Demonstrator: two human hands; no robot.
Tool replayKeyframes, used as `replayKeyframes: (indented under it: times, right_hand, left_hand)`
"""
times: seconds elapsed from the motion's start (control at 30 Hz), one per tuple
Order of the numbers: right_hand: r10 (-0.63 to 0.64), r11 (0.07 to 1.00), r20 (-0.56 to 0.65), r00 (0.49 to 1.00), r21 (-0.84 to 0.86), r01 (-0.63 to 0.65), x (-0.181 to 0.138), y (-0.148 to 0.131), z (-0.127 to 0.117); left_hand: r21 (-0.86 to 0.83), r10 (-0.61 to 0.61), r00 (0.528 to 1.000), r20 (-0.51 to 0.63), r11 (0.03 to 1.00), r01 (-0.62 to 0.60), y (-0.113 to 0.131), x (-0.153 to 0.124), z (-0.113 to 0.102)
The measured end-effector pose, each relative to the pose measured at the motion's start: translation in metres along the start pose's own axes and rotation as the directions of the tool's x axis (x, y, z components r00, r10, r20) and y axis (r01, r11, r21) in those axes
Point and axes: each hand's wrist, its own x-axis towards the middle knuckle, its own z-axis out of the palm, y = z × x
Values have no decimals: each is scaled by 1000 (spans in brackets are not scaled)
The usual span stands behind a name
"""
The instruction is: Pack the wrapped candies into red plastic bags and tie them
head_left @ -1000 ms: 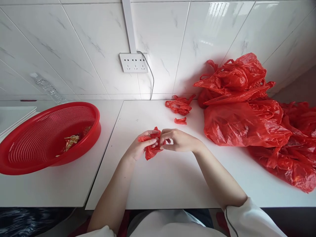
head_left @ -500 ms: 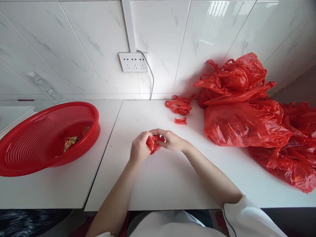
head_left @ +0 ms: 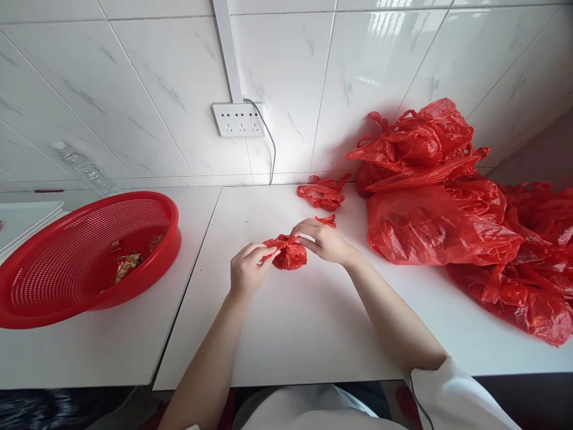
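A small bunched red plastic bag [head_left: 289, 253] sits between my two hands over the white table [head_left: 290, 322]. My left hand [head_left: 247, 270] pinches the bag's left end with closed fingers. On the bag's right side my right hand [head_left: 324, 240] grips its top edge, fingers pressed together. Both forearms reach in from the bottom of the view.
A big heap of red plastic bags [head_left: 447, 209] fills the right of the table. Two small knotted red bags [head_left: 323, 194] lie near the wall. A red mesh basket [head_left: 85, 254] with wrapped sweets stands on the left. A wall socket [head_left: 239, 119] and a clear bottle [head_left: 83, 167] are behind.
My hands have drawn slightly apart, and the bag that was balled up between them now shows as a small bundle with its ends pulled out sideways.
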Motion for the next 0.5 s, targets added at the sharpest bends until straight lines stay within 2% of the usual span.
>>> replayKeyframes:
  times: [0.07, 0.13, 0.2, 0.27, 0.33, 0.43, 0.47, 0.5]
  right_hand:
    - [-25, 989, 45, 999, -147, 31, -3, 2, -11]
    - [22, 976, 77, 997, -217, -4, -6, 6, -21]
    - [95, 974, 118, 988, -215, -68, -10, 13, -29]
    - [203, 966, 176, 963, -194, -168, -15, 20, -34]
    - [361, 925, 259, 896, -221, -309, -19, 27, -38]
    - [566, 820, 357, 743, -335, -463, -23, 30, -42]
    - [598, 797, 348, 722, -353, -491, -23, 28, -43]
    - [607, 789, 313, 730, -347, -508, -23, 24, -42]
  left_hand:
    - [-46, -24, 1000, 16, 999, 25, -1, 3, -4]
    - [-52, -42, 999, 11, 998, 43, -3, 7, -10]
    - [-47, -91, 996, 11, 995, 92, -7, 11, -16]
    - [-32, -190, 980, 66, 981, 192, -11, 15, -20]
    - [17, -297, 936, 189, 954, 299, -14, 17, -22]
    - [89, -351, 855, 383, 935, 344, -16, 18, -19]
    - [89, -341, 839, 424, 937, 337, -16, 17, -17]
    - [79, -327, 831, 450, 941, 328, -15, 17, -15]
